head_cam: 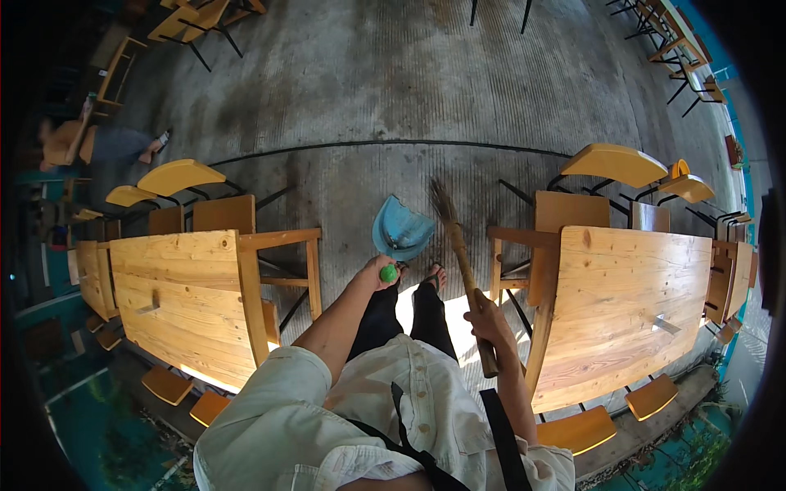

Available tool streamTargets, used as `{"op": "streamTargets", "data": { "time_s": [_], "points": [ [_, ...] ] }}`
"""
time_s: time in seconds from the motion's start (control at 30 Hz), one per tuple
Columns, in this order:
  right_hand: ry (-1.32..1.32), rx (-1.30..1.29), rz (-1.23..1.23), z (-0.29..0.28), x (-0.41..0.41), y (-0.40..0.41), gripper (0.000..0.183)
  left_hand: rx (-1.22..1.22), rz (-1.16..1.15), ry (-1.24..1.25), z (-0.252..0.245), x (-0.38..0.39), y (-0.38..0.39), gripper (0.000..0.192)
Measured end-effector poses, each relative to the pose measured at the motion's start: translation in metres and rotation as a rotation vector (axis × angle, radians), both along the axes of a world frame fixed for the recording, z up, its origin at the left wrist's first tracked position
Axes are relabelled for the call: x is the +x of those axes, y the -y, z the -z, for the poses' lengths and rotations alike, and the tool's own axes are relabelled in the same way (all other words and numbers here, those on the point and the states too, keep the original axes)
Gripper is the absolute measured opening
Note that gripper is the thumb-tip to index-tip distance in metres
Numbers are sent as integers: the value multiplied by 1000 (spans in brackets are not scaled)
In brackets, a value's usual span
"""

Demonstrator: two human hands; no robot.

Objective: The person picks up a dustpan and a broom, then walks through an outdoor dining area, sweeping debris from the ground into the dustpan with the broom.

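My left hand (374,272) is closed around a handle with a green end (388,273). Below that hand is a blue plastic dustpan (404,226), its open side facing away from me and its rim chipped. Whether the pan touches the floor I cannot tell. In my right hand (491,320) is a broom (457,239) with a thick wooden or bamboo handle. Its dark bristles (443,199) point forward, to the right of the dustpan, near the floor.
Wooden tables stand close on my left (184,288) and right (632,307), with yellow-brown chairs (571,212) around them. Ridged concrete floor (381,80) stretches ahead, crossed by a dark seam (381,143). A person (104,141) is at the far left.
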State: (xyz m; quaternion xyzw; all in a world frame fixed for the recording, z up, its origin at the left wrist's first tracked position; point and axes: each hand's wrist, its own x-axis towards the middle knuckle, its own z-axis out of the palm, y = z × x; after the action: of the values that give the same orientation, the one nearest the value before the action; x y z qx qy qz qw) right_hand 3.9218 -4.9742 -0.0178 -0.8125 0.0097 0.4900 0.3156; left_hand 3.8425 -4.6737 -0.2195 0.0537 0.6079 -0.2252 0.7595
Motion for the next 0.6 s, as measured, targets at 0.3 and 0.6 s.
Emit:
{"op": "streamTargets", "data": {
  "time_s": [0.3, 0.6],
  "points": [
    [-169, 55, -127, 65, -25, -46, 56, 121, 60, -57, 4, 11, -13, 23],
    [-232, 1, 49, -71, -75, -35, 45, 72, 11, 96, -31, -19, -27, 22]
  ]
}}
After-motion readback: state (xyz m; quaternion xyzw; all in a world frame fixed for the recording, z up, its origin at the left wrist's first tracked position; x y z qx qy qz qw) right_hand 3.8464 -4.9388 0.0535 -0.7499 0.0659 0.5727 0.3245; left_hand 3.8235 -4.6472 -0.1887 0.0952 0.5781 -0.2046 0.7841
